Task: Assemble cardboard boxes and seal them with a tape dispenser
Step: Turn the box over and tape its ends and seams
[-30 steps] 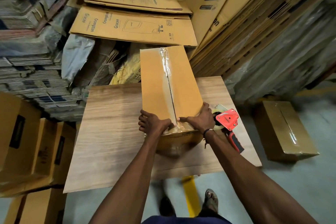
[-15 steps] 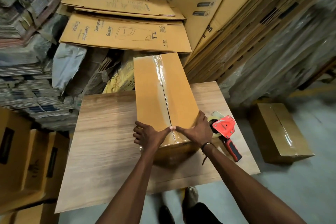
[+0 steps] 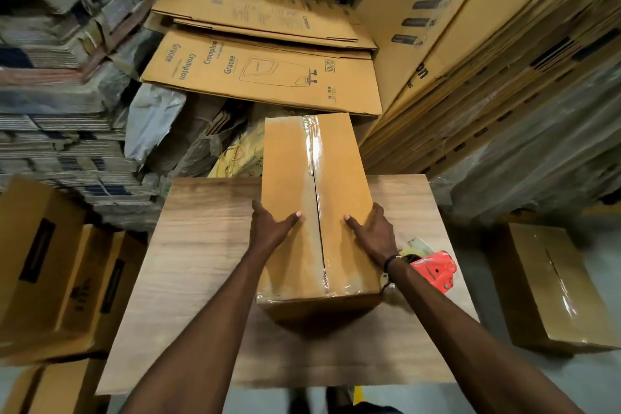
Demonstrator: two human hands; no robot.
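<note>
Cardboard box gripped: left hand, right hand.

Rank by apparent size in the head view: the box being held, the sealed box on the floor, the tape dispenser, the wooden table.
1. wooden table
2. box being held
3. sealed box on the floor; it is farther away, so true size against the held box is unsure
4. tape dispenser, partly hidden by the right wrist
</note>
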